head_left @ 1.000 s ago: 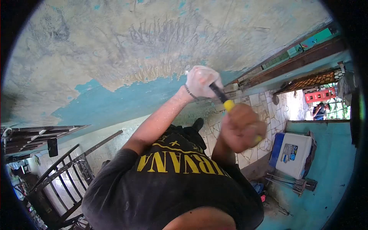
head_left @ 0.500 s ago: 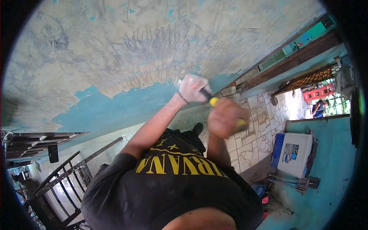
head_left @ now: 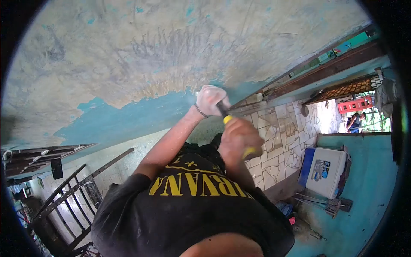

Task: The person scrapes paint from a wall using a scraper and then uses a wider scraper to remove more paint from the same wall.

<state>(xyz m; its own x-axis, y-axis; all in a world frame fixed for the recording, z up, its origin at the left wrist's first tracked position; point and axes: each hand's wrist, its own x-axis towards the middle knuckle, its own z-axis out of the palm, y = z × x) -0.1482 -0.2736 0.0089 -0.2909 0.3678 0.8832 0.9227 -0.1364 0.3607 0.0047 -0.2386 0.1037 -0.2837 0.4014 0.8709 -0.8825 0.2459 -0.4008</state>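
Observation:
My left hand (head_left: 211, 99), coated in white dust and wearing a dark beaded bracelet (head_left: 201, 110), is closed at the wall end of a tool with a black and yellow handle (head_left: 227, 119). The tool's working end is hidden behind that hand. Lower down, my right hand (head_left: 241, 139) wraps the same handle, slightly blurred, with yellow showing on both sides of the fist. Just beyond my left hand is the wall (head_left: 128, 115), where blue paint borders a broad, bare greyish patch (head_left: 180, 47) with ragged edges.
Dark metal railing (head_left: 70, 201) stands at lower left, near a slatted window (head_left: 47, 156). To the right are a stone-patterned tiled floor (head_left: 274, 147), a white and blue cooler (head_left: 324, 171) and metal rods (head_left: 319, 201). A person (head_left: 355, 122) is by a red crate (head_left: 355, 104) in the distance.
My right hand and the handle have swung left and slightly down, so the handle points more steeply. My left hand has shifted a little left, still closed at the tool's far end.

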